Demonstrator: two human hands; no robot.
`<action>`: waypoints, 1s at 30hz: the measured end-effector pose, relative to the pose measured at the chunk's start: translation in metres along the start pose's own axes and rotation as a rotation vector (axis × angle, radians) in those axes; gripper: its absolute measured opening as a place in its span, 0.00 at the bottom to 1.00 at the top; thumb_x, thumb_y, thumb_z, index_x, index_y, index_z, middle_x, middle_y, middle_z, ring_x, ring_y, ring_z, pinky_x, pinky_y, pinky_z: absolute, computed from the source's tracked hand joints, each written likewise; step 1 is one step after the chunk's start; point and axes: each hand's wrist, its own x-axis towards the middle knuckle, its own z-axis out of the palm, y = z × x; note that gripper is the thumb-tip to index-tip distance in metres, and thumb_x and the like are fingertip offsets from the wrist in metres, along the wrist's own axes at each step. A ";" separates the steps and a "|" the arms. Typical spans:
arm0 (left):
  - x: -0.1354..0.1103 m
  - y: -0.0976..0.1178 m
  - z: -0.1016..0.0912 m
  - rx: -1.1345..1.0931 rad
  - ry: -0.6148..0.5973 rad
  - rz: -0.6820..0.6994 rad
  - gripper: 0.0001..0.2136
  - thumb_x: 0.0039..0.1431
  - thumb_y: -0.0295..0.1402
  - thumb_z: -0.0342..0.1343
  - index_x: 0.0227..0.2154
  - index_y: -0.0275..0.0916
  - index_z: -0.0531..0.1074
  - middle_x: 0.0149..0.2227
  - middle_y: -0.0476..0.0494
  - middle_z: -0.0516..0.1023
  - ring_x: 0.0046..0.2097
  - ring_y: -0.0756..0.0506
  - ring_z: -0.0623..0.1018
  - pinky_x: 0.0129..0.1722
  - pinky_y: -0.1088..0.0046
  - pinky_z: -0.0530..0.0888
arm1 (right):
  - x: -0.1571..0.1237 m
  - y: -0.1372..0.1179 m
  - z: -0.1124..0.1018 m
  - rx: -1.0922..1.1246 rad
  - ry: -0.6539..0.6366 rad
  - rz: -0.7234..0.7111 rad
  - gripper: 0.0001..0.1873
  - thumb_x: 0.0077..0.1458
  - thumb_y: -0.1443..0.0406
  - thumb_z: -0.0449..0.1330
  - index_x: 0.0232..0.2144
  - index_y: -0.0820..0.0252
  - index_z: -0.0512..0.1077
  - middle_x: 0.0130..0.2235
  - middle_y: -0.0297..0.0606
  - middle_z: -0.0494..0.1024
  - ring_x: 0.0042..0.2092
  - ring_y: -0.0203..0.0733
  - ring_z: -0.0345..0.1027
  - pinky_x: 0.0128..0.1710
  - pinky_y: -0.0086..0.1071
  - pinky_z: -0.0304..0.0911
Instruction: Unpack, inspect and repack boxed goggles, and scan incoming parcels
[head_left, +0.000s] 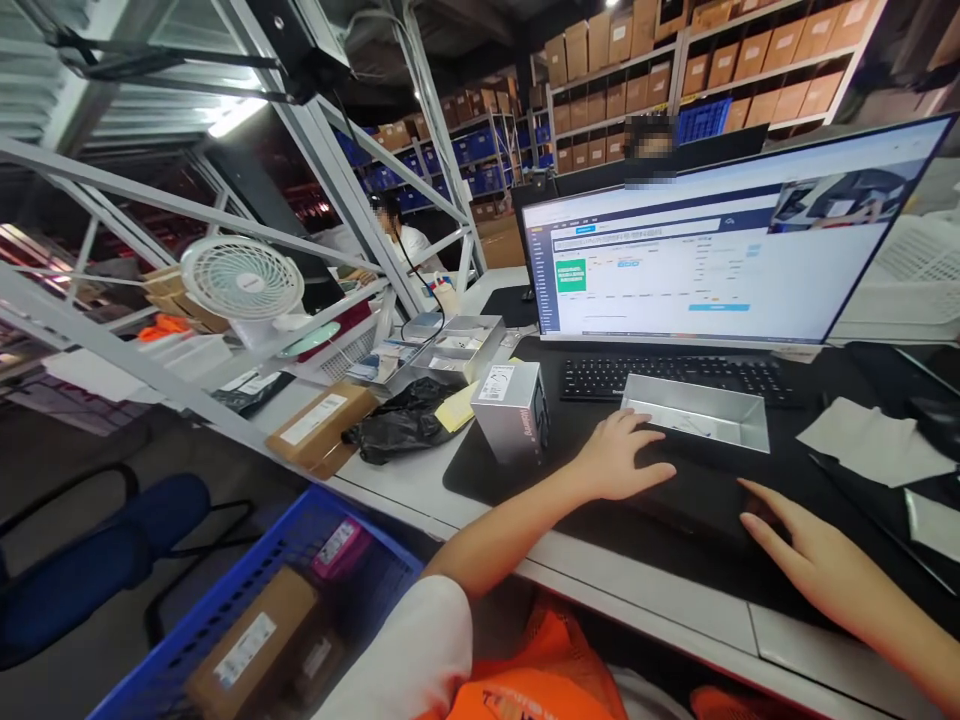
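Note:
My left hand (619, 458) lies flat on a black desk mat (487, 470), fingers apart, fingertips touching the near left edge of an open silver box lid (697, 412). My right hand (795, 545) rests on a flat black box-like thing (675, 490) on the mat, fingers stretched out, holding nothing. A small silver box (514, 408) stands upright just left of my left hand. Behind the lid are a black keyboard (675, 375) and a wide monitor (720, 250) showing a form.
A blue crate (217, 610) with brown parcels sits below the desk edge at the left. A brown parcel (321, 425), black bag (401, 420), metal tray (457, 345) and white fan (241, 280) are on the left. White papers (870, 440) lie right. Another person (397, 235) sits beyond.

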 end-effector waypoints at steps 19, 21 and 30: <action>-0.017 -0.003 0.022 -0.511 0.077 0.143 0.22 0.55 0.22 0.54 0.53 0.41 0.74 0.64 0.40 0.70 0.69 0.43 0.66 0.70 0.60 0.63 | 0.008 0.043 0.002 0.167 0.133 0.025 0.25 0.57 0.42 0.54 0.36 0.54 0.74 0.48 0.45 0.81 0.52 0.60 0.75 0.56 0.51 0.70; -0.016 -0.009 0.010 -0.412 0.017 0.098 0.30 0.56 0.32 0.61 0.63 0.42 0.66 0.68 0.38 0.63 0.69 0.40 0.66 0.68 0.60 0.65 | 0.009 0.042 0.001 0.184 0.136 0.044 0.26 0.55 0.41 0.54 0.38 0.54 0.74 0.49 0.46 0.80 0.53 0.62 0.75 0.59 0.53 0.68; -0.013 -0.036 -0.008 0.162 -0.410 -0.074 0.09 0.56 0.35 0.59 0.35 0.37 0.82 0.38 0.37 0.83 0.43 0.35 0.82 0.42 0.60 0.79 | 0.015 0.014 -0.029 0.065 0.065 -0.101 0.31 0.58 0.46 0.55 0.58 0.52 0.71 0.61 0.43 0.74 0.62 0.63 0.68 0.58 0.54 0.70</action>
